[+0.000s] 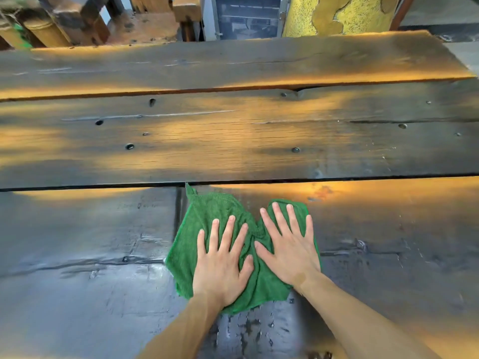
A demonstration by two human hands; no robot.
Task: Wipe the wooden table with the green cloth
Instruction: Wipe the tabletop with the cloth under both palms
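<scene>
- Three broad planks were seen to make up the wooden table (pixel 233 141), dark and worn, with bolt heads, knot holes and long cracks across the grain; the nearest plank looked glossy and possibly damp just below the cloth, though that could not be told for certain.
- One green cloth (pixel 207 218) was found spread on the nearest plank, its far corner reaching the gap between that plank and the middle one, its near edge lying towards the person.
- The cloth was judged soft, light and limp: it was bunched into a ridge of folds down its middle, between the two hands, and its edges lay flat on the wood.
- A terry-like pile was made out, so some drag on the rough wood was to be expected, and a corner could be caught in the gap or on a bolt head beyond the cloth.
- The right hand (pixel 290 252) was laid flat on the right half of the cloth, fingers spread wide, nothing gripped.
- The left hand (pixel 220 268) was laid flat on the left half of the cloth, fingers likewise splayed, palm pressed down.
- No pinch was judged necessary; hold was best kept by flat palm pressure on each half, with the bunched middle smoothed if fuller contact was wanted.
</scene>
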